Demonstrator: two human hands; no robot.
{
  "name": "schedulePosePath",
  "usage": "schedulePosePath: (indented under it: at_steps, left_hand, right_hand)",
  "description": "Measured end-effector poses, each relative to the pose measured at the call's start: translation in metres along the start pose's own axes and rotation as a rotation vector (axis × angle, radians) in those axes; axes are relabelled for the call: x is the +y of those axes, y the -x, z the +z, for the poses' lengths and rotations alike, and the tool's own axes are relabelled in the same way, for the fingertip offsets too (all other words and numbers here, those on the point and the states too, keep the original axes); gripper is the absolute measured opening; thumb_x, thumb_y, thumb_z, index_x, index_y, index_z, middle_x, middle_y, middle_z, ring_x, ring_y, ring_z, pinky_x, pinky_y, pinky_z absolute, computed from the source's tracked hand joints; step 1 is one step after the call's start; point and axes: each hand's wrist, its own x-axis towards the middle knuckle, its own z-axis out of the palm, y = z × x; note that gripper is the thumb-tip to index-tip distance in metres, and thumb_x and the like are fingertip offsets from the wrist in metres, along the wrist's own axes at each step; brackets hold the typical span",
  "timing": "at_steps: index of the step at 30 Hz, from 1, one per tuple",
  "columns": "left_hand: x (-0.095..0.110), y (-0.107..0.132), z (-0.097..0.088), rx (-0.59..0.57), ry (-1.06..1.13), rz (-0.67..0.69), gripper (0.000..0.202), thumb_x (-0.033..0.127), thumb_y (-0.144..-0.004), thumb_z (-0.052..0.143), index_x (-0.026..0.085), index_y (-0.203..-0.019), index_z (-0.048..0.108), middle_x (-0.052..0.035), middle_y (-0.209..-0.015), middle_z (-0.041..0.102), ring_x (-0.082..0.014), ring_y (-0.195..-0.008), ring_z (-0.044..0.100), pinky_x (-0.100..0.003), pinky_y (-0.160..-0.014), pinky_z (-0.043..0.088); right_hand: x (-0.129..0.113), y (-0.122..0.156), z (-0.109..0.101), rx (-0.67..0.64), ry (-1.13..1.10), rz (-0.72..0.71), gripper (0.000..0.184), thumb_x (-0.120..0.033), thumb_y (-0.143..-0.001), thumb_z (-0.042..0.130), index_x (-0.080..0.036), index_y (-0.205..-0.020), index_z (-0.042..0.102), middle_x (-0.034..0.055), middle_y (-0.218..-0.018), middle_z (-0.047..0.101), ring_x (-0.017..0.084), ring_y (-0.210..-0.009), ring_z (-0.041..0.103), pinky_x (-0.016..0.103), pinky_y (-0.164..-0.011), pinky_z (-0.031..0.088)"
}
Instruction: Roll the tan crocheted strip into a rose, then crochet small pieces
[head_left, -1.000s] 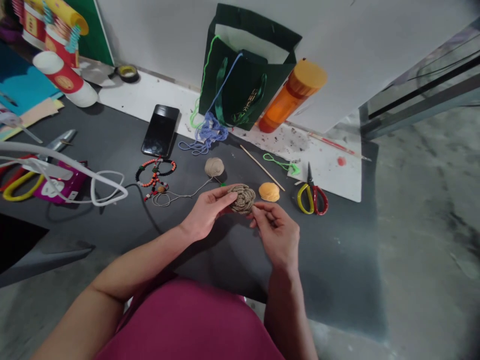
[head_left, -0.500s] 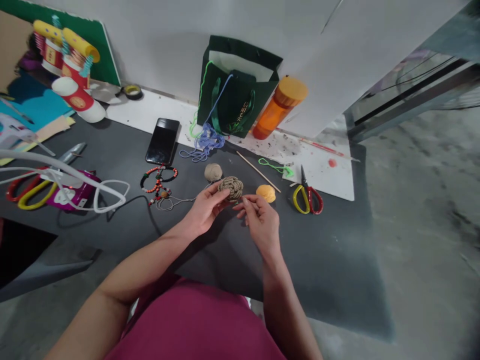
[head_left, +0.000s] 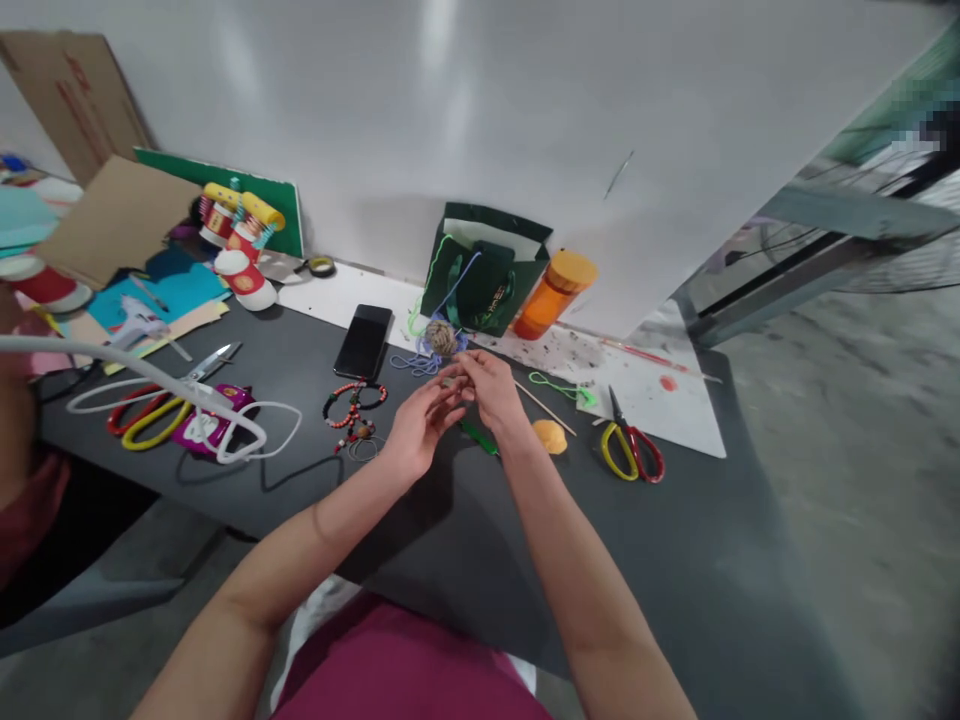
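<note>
My two hands meet above the dark table mat [head_left: 675, 560]. My left hand [head_left: 416, 428] and my right hand [head_left: 491, 385] are closed, fingertips pinched together on a brown coiled twine rosette [head_left: 442, 337] that sticks up just above them. A thin twine strand may run from it, but it is too fine to follow. An orange round piece [head_left: 551, 436] lies on the mat right of my right wrist. A green stick-like thing [head_left: 480, 440] shows under my right forearm.
Yellow-and-red scissors [head_left: 634, 452], a wooden skewer [head_left: 551, 415], a black phone [head_left: 364, 340], a bead string [head_left: 352, 405], a green gift bag [head_left: 484, 272] and an orange bottle [head_left: 553, 295] ring my hands. White cable [head_left: 187, 400], paper-cup crafts [head_left: 240, 262] and another person's arm [head_left: 19, 440] are at left.
The view has tilted up and pulled back, showing more wall and the left side. My hands have lifted the rosette up and away from me, toward the green bag.
</note>
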Motion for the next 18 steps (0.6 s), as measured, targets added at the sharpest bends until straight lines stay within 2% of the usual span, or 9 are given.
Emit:
schedulePosePath:
  at_steps: [3, 5, 12, 14, 18]
  left_hand:
    - [0.013, -0.009, -0.006, 0.033, 0.002, 0.05, 0.009, 0.01, -0.086, 0.067, 0.015, -0.094, 0.069, -0.0039, -0.081, 0.074, -0.0125, -0.07, 0.07, -0.025, -0.072, 0.057]
    - [0.024, -0.018, -0.006, 0.054, 0.011, 0.082, 0.004, 0.013, -0.089, 0.065, 0.015, -0.092, 0.068, -0.0029, -0.077, 0.073, -0.0109, -0.065, 0.068, -0.023, -0.068, 0.056]
    - [0.06, -0.054, 0.006, 0.071, 0.035, 0.201, 0.009, 0.024, -0.087, 0.07, 0.016, -0.087, 0.068, -0.0012, -0.07, 0.07, -0.0094, -0.058, 0.064, -0.019, -0.06, 0.051]
    - [0.068, -0.062, 0.006, 0.077, 0.052, 0.232, 0.011, 0.026, -0.09, 0.064, 0.016, -0.087, 0.068, -0.0014, -0.068, 0.069, -0.0103, -0.058, 0.064, -0.02, -0.061, 0.051]
    - [0.083, -0.074, 0.004, 0.082, 0.069, 0.264, 0.015, 0.016, -0.091, 0.052, 0.016, -0.086, 0.066, -0.0038, -0.071, 0.071, -0.0117, -0.061, 0.065, -0.022, -0.063, 0.052]
  right_hand:
    - [-0.007, -0.011, 0.012, -0.046, -0.059, 0.039, 0.02, -0.029, -0.086, 0.07, -0.019, -0.075, 0.057, 0.0002, -0.06, 0.07, 0.007, -0.041, 0.053, 0.015, -0.034, 0.029]
    - [-0.01, -0.019, 0.022, -0.07, -0.099, 0.071, 0.019, -0.024, -0.087, 0.07, -0.018, -0.074, 0.058, -0.0005, -0.058, 0.068, 0.006, -0.04, 0.052, 0.014, -0.034, 0.027]
    - [-0.013, -0.041, 0.054, -0.122, -0.197, 0.152, 0.019, -0.018, -0.091, 0.064, -0.016, -0.073, 0.06, -0.0038, -0.048, 0.062, 0.004, -0.034, 0.045, 0.013, -0.031, 0.025]
    - [-0.013, -0.046, 0.059, -0.138, -0.212, 0.168, 0.02, -0.016, -0.091, 0.063, -0.015, -0.072, 0.06, -0.0039, -0.046, 0.06, 0.004, -0.033, 0.044, 0.013, -0.031, 0.024]
    - [-0.013, -0.058, 0.065, -0.144, -0.231, 0.177, 0.02, -0.016, -0.091, 0.067, -0.015, -0.072, 0.06, -0.0035, -0.046, 0.06, 0.003, -0.033, 0.044, 0.012, -0.032, 0.023]
